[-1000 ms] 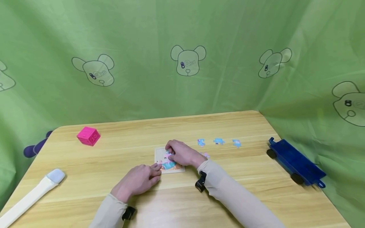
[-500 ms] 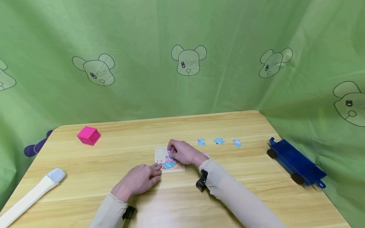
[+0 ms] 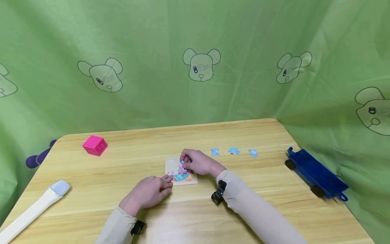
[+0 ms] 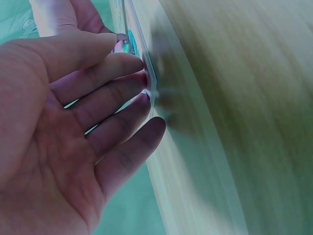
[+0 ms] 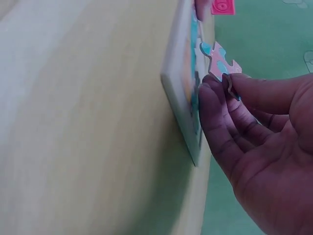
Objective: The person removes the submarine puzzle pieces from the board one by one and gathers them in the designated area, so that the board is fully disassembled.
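Observation:
In the head view a small puzzle board [image 3: 169, 163] with a pale rim lies mid-table, with teal, orange and pink pieces fitted along its near side. My right hand [image 3: 199, 162] is over the board's right part. Between its thumb and fingers it pinches a pink puzzle piece with blue spots [image 5: 222, 63], tilted above the board in the right wrist view. My left hand [image 3: 147, 191] rests its fingertips on the board's near left corner. The left wrist view shows those fingers [image 4: 122, 105] extended, side by side along the edge.
Right of the board lie three loose blue puzzle pieces [image 3: 234, 151]. A blue toy wagon [image 3: 317, 173] stands by the right table edge. A pink block [image 3: 95, 145] sits at back left, and a white-handled brush-like tool [image 3: 36, 206] lies front left. Green curtains enclose the table.
My right hand has drifted slightly to the right with the pink puzzle piece. Its wrist now covers a loose pink piece seen earlier beside it. My left hand has stayed in place.

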`<state>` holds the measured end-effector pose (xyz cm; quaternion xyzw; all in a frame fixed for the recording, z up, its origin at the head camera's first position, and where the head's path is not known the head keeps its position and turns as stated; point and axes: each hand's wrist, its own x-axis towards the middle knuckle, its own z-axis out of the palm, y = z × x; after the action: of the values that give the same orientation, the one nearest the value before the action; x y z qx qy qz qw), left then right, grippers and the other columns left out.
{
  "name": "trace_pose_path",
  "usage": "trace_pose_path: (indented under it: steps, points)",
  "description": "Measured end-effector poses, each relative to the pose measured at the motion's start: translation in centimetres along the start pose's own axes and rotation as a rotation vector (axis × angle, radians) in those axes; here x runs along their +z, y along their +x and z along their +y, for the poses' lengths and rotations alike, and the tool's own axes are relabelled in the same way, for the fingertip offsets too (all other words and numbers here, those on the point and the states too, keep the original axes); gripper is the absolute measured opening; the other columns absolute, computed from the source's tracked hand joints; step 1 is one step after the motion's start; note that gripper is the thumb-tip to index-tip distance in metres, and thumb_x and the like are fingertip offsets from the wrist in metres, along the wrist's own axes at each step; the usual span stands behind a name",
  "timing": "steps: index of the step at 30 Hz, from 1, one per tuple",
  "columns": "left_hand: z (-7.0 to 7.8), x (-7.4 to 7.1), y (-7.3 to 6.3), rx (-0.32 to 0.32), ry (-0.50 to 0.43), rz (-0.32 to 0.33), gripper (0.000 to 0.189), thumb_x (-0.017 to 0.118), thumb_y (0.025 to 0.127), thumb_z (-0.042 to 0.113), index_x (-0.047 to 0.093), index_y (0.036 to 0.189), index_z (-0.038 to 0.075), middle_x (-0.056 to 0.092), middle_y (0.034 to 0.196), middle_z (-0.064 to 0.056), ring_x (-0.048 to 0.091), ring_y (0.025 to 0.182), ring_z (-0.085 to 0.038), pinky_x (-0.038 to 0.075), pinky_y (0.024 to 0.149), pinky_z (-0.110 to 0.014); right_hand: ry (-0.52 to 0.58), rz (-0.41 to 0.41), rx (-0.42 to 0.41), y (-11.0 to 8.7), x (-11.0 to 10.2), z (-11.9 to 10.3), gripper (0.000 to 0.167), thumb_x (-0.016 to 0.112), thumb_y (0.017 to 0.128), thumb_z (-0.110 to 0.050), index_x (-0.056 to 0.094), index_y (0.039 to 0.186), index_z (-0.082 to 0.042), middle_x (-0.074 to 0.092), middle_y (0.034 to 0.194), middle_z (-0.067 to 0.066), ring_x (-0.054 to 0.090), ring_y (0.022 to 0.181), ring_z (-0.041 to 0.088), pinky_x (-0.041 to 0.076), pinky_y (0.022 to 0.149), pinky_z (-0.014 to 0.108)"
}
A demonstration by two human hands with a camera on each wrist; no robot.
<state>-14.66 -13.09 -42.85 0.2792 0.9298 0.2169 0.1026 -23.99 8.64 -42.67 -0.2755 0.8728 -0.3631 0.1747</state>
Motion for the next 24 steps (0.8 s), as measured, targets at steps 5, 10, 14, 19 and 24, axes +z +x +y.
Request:
trace_pose_path:
  steps: [5, 10, 14, 19, 24]
  points:
    - [0.0, 0.0, 0.0, 0.003, 0.009, 0.004, 0.029, 0.062, 0.097, 0.018, 0.068, 0.121, 0.002, 0.055, 0.137, -0.012, 0.051, 0.127, -0.031, 0.041, 0.103, -0.054, 0.075, 0.015, -0.018, -0.9, -1.1, 0.2, 0.009, 0.064, 0.093, -0.002, 0.062, 0.101, -0.006, 0.059, 0.085, 0.003, 0.058, 0.079, 0.016, 0.052, 0.073, 0.030]
    - [0.0, 0.0, 0.1, -0.004, 0.002, -0.004, 0.030, 0.061, 0.098, 0.018, 0.067, 0.123, 0.002, 0.053, 0.139, -0.011, 0.049, 0.129, -0.030, 0.038, 0.105, -0.054, 0.138, 0.023, -0.022, -2.6, -2.8, 0.7, 0.011, 0.064, 0.092, 0.002, 0.063, 0.101, -0.004, 0.061, 0.087, 0.007, 0.060, 0.081, 0.020, 0.055, 0.072, 0.032]
    - [0.0, 0.0, 0.0, -0.005, 0.000, -0.004, 0.031, 0.061, 0.098, 0.018, 0.066, 0.123, 0.002, 0.053, 0.139, -0.011, 0.049, 0.129, -0.030, 0.038, 0.106, -0.055, 0.132, 0.048, -0.010, -4.3, -4.4, 1.4, 0.012, 0.064, 0.090, 0.002, 0.064, 0.100, -0.004, 0.061, 0.087, 0.008, 0.058, 0.081, 0.022, 0.053, 0.072, 0.035]
    - [0.0, 0.0, 0.0, -0.002, 0.004, 0.001, 0.030, 0.062, 0.097, 0.018, 0.067, 0.122, 0.002, 0.053, 0.139, -0.011, 0.049, 0.129, -0.030, 0.038, 0.106, -0.055, 0.170, 0.082, 0.019, -6.3, -5.9, 2.6, 0.013, 0.062, 0.091, 0.005, 0.066, 0.101, -0.002, 0.061, 0.087, 0.011, 0.058, 0.079, 0.024, 0.055, 0.068, 0.035]
    - [0.0, 0.0, 0.0, -0.005, 0.004, -0.004, 0.030, 0.061, 0.098, 0.019, 0.068, 0.122, 0.002, 0.053, 0.139, -0.011, 0.049, 0.129, -0.030, 0.038, 0.106, -0.055, 0.186, 0.132, 0.067, -8.2, -7.5, 4.1, 0.016, 0.061, 0.090, 0.007, 0.068, 0.104, 0.002, 0.061, 0.086, 0.013, 0.057, 0.078, 0.024, 0.056, 0.065, 0.032]
